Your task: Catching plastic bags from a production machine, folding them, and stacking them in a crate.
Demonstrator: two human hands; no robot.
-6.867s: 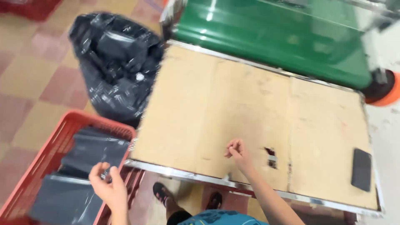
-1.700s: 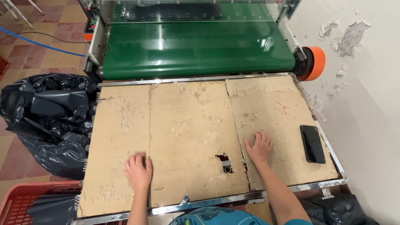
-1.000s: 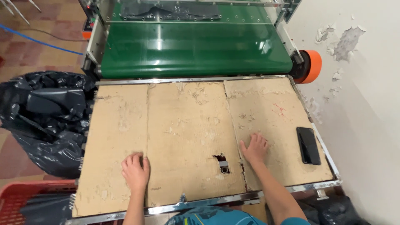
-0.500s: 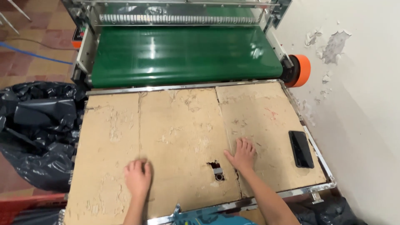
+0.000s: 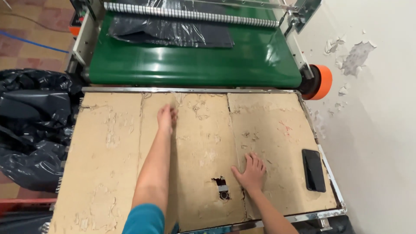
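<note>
A worn, tan cardboard-covered work table (image 5: 108, 173) with a thin metal rim fills the middle of the head view, and both bare hands lie on it, well apart from each other. The left hand (image 5: 166, 118) is stretched far forward along a seam in the cardboard, near the table's far edge, fingers extended and held loosely together, gripping nothing — its palm seems to rest on the surface, though the angle makes contact hard to judge. The right hand (image 5: 250, 172) lies flat nearer the table's front edge, fingers spread and empty, pressed on the cardboard just to the right of a small ragged hole (image 5: 221, 187) where a bit of metal hardware shows through. A black rectangular phone (image 5: 313, 170) lies face up at the table's right side, near the rim and apart from the right hand. Beyond the table's far edge runs a glossy green conveyor belt (image 5: 195, 65), with a dark translucent plastic sheet (image 5: 171, 31) lying on its far part under a striped roller. An orange round wheel (image 5: 321, 82) sits past the table's far right corner. Left of the table slumps a crumpled black plastic bag (image 5: 32, 130).
</note>
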